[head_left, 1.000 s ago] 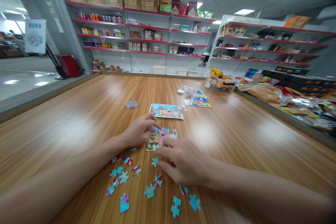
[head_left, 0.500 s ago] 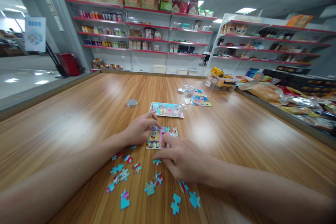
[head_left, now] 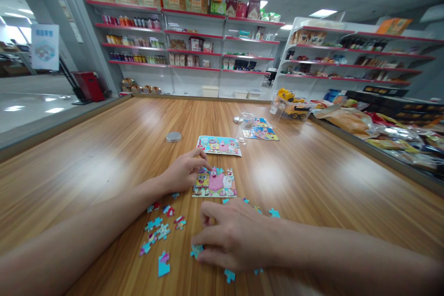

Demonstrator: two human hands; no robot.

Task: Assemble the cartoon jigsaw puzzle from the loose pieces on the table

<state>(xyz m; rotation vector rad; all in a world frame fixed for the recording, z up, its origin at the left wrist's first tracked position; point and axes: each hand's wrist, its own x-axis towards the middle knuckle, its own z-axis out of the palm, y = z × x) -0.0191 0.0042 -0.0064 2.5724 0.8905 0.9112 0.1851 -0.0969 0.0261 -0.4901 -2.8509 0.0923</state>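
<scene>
**Hands on the puzzle**

The right hand lies palm down, fingers curled over a loose turquoise piece on the worktop, nearer the person than the part-built puzzle. The left hand, loosely closed, touches that puzzle's left edge. Scattered pieces lie left of the right hand.

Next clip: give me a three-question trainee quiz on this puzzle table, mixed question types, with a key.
1. True or false: the left hand touches the part-built puzzle.
2. What lies under the right hand? A) loose puzzle pieces B) the metal lid C) the toy truck
3. Fill in: the picture card lies ___ the part-built puzzle, seen from the person.

Key: 1 true; 2 A; 3 beyond.
</scene>
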